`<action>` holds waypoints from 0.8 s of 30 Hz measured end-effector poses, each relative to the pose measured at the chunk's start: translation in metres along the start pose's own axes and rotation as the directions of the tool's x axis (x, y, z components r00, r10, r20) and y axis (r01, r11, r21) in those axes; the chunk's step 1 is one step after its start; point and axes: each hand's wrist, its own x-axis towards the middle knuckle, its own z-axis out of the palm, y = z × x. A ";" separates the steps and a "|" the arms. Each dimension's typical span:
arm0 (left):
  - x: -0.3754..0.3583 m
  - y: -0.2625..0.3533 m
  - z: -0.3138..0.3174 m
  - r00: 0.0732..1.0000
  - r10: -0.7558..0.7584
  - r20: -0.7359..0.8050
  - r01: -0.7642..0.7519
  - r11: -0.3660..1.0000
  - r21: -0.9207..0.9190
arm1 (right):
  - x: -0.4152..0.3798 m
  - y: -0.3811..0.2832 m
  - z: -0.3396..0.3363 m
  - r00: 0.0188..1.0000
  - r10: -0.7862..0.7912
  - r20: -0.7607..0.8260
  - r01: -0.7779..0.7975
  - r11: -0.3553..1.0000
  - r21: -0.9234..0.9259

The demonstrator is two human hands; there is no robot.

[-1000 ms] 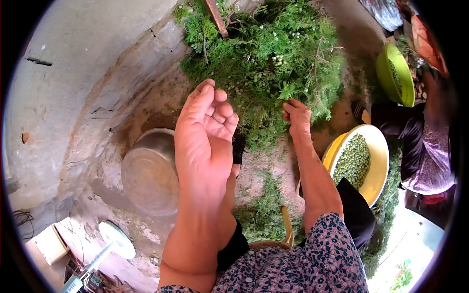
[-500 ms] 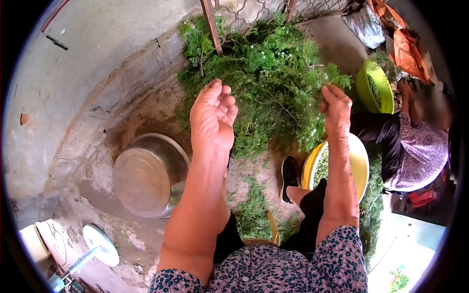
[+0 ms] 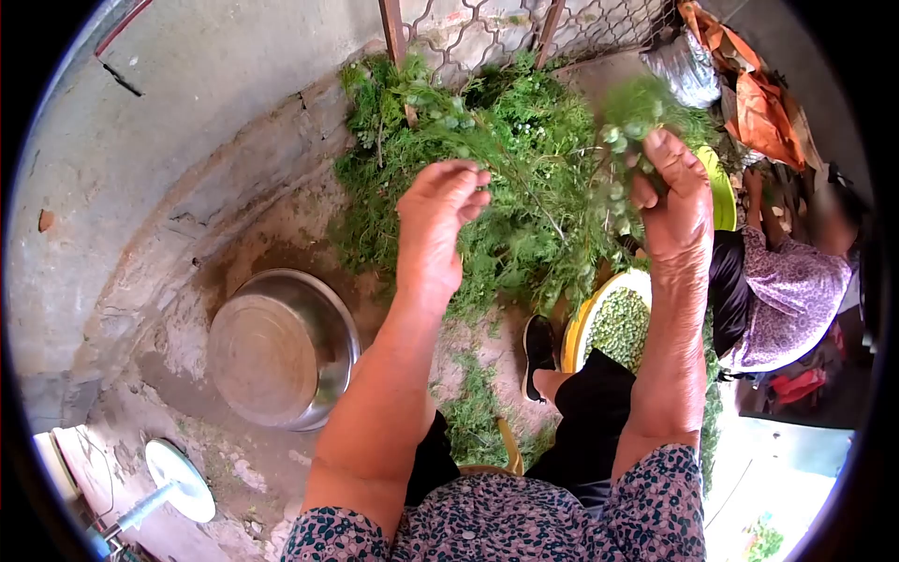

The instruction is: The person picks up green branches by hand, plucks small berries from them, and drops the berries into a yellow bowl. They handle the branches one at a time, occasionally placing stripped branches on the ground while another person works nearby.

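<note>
My left hand (image 3: 435, 225) is closed in a pinch. A leafy evergreen sprig (image 3: 445, 114) with pale green cones rises from its fingertips, slightly blurred. Farther right, my right hand (image 3: 679, 197) has thumb and fingers closed on another evergreen sprig (image 3: 623, 131), which carries round green cones and has a motion-smeared tip. Both hands are raised over a heap of cut evergreen branches (image 3: 524, 187) on the ground. Below my right hand, a yellow tub (image 3: 573, 332) holds many green cones (image 3: 620, 323), partly hidden by my forearm and knee.
An overturned metal pot (image 3: 267, 351) lies at left, near a white disc on a stand (image 3: 183, 482). A co-worker in a patterned top (image 3: 787, 300) sits at right beside a lime-green basin (image 3: 719, 187). Behind the heap stands a metal lattice (image 3: 468, 37).
A sprig now shows at my left hand, which has moved slightly right. My right hand has moved up and right, with a larger cone-bearing sprig showing there. The view has shifted slightly.
</note>
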 end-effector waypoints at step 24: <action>-0.039 -0.051 0.072 0.854 -0.036 0.520 -0.042 0.990 0.137 | -0.042 0.041 -0.081 0.985 0.160 -0.061 -0.140 0.959 0.246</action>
